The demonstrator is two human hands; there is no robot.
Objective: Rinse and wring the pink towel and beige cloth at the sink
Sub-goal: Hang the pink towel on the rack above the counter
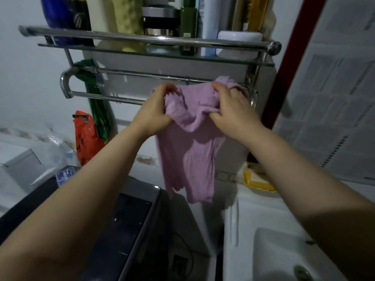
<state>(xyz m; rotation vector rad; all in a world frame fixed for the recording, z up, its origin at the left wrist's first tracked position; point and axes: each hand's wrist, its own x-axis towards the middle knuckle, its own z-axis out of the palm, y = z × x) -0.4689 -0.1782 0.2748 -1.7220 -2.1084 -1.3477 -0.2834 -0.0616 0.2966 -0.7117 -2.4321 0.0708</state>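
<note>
Both hands' grips clutch pink towel (188, 138) at rail (105, 96); sink (269, 250) below right.

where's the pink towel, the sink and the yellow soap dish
pink towel (188, 151), head view, hanging middle.
sink (269, 250), head view, bare basin wall.
yellow soap dish (256, 184), head view, front rim.

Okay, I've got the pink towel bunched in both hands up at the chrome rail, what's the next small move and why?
Probably spread it along the rail. Both the left hand and the right hand grip the pink towel by its bunched top edge at the chrome rail, with the rest hanging loose below. Drawing the hands apart should flatten the gathered folds so it hangs evenly.
</note>
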